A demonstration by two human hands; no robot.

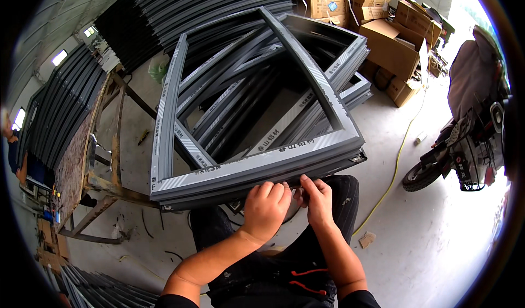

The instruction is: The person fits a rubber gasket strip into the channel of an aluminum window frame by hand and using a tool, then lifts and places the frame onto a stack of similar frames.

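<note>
At the view's centre, a grey window frame [246,166] tops a pile of similar frames [348,62]. Just beneath its near edge, the left hand [266,209] and right hand [317,200] are close together, fingers curled inward; I cannot tell what, if anything, they grasp.
</note>
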